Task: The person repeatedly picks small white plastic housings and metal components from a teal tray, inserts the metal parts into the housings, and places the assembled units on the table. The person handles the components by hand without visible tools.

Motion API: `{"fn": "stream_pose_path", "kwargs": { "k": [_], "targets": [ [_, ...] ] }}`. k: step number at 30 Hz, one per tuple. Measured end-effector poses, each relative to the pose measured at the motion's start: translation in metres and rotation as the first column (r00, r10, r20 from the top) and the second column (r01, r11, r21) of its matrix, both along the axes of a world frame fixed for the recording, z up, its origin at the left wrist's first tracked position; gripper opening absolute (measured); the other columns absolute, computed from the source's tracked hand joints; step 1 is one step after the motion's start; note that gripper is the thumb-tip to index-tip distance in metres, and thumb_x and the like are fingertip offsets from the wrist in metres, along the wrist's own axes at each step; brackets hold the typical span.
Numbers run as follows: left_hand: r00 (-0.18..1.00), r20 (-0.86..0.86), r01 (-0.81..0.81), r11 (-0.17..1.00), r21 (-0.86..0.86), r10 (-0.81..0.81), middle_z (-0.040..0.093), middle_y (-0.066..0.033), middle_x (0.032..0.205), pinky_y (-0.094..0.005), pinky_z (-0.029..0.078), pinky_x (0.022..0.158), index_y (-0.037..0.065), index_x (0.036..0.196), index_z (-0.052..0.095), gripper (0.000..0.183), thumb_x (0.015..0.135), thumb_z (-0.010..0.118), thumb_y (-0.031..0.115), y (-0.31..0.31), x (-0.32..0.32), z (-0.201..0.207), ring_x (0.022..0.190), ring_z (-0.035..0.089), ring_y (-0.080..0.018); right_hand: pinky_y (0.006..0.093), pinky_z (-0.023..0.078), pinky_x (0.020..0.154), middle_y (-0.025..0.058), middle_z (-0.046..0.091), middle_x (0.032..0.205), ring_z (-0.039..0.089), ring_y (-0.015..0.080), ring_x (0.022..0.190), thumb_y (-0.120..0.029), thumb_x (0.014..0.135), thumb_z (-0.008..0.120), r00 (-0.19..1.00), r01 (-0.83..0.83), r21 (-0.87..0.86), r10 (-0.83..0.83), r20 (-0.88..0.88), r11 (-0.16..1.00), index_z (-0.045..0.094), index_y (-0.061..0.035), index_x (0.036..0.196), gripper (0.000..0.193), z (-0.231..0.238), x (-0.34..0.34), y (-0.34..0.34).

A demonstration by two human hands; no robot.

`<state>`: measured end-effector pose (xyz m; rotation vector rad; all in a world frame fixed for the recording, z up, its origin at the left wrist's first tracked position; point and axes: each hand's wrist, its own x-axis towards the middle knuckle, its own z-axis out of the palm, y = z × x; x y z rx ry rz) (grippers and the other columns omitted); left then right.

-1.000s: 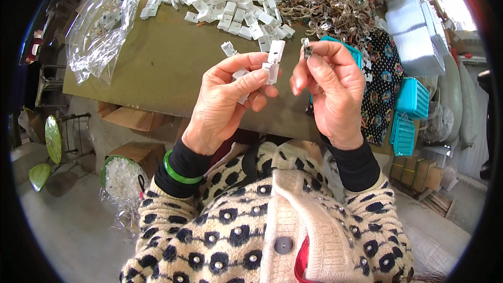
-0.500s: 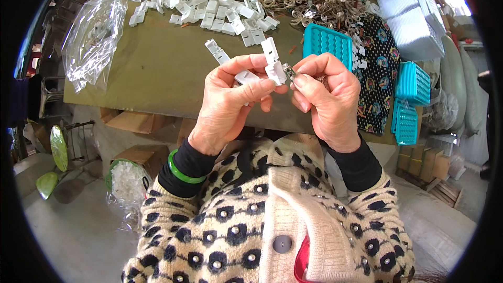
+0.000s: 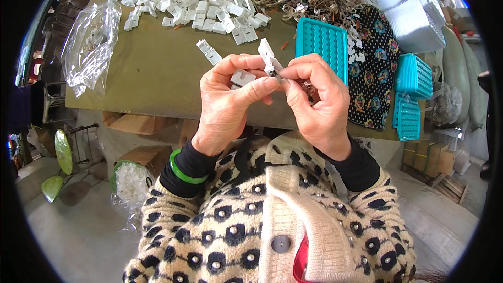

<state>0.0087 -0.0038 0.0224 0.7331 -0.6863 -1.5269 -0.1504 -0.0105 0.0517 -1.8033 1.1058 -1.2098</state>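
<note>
Above table edge | both grips pinch white clip [image 3: 270, 57] | teal tray [image 3: 320, 47] behind

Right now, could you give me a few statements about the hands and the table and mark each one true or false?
1. Both hands meet on one small white plastic clip. True: the left hand and the right hand pinch it together above the table edge.
2. The teal tray lies on the person's left. False: it lies on the right, beyond the right hand.
3. A pile of white clips covers the far part of the table. True.
4. The clear plastic bag hangs from the left hand. False: it lies at the table's left edge, apart from both hands.
5. The green bangle is on the right wrist. False: on the left wrist.
</note>
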Motion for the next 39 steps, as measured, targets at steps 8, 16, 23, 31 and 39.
{"fn": "stream_pose_path", "kwargs": {
  "k": [8, 16, 23, 31, 39],
  "targets": [
    [1.000, -0.016, -0.007, 0.995, 0.100, 0.009, 0.069, -0.0116, 0.093, -0.0270, 0.055, 0.061, -0.002, 0.101, 0.065, 0.018, 0.085, 0.072, -0.002, 0.001, -0.002, 0.005, 0.072, 0.066, -0.0155, 0.0334, 0.049, 0.058, 0.0134, 0.057, 0.089, 0.060, 0.0272, 0.071, 0.015, 0.076, 0.062, 0.981, 0.015, -0.396, -0.089, -0.171, 0.918, 0.060, 0.0000, 0.098, 0.027, -0.011, 0.007, -0.001],
    [0.911, 0.362, -0.209, 0.978, -0.008, 0.197, 0.068, -0.0062, 0.088, -0.0225, 0.051, 0.054, -0.002, 0.099, 0.063, 0.018, 0.083, 0.073, -0.001, 0.002, -0.007, 0.007, 0.066, 0.063, -0.0099, 0.0310, 0.050, 0.061, 0.0135, 0.060, 0.090, 0.062, 0.0250, 0.075, 0.017, 0.072, 0.064, 0.962, -0.027, -0.559, -0.131, -0.241, 0.829, 0.062, -0.0006, 0.098, 0.032, -0.020, 0.011, -0.007],
    [0.994, -0.068, -0.063, 0.974, 0.216, 0.080, 0.065, -0.0051, 0.082, -0.0230, 0.045, 0.049, 0.000, 0.099, 0.061, 0.018, 0.084, 0.072, -0.001, 0.003, 0.003, 0.011, 0.062, 0.060, -0.0099, 0.0290, 0.050, 0.064, 0.0125, 0.061, 0.091, 0.061, 0.0242, 0.076, 0.012, 0.079, 0.066, 0.977, 0.046, -0.488, -0.141, -0.159, 0.872, 0.060, -0.0008, 0.095, 0.022, -0.024, 0.015, -0.010],
    [0.942, -0.333, 0.151, 0.938, 0.312, -0.041, 0.065, -0.0060, 0.082, -0.0227, 0.044, 0.051, 0.001, 0.099, 0.062, 0.014, 0.089, 0.069, 0.006, 0.002, 0.015, 0.012, 0.064, 0.059, -0.0105, 0.0253, 0.045, 0.060, 0.0049, 0.061, 0.088, 0.053, 0.0094, 0.066, 0.002, 0.094, 0.060, 0.933, -0.087, 0.314, -0.033, 0.358, 0.945, 0.054, -0.0010, 0.103, 0.011, -0.018, 0.021, 0.002],
    [0.981, 0.059, -0.188, 0.978, 0.092, 0.183, 0.064, -0.0078, 0.090, -0.0234, 0.049, 0.053, -0.003, 0.113, 0.058, 0.027, 0.087, 0.067, -0.003, 0.006, 0.008, 0.007, 0.068, 0.063, -0.0139, 0.0246, 0.047, 0.057, 0.0058, 0.061, 0.083, 0.056, 0.0108, 0.062, -0.001, 0.093, 0.061, 0.696, -0.437, 0.680, -0.257, 0.670, 0.589, 0.053, 0.0005, 0.102, 0.012, -0.010, 0.017, 0.000]
  ]
}}
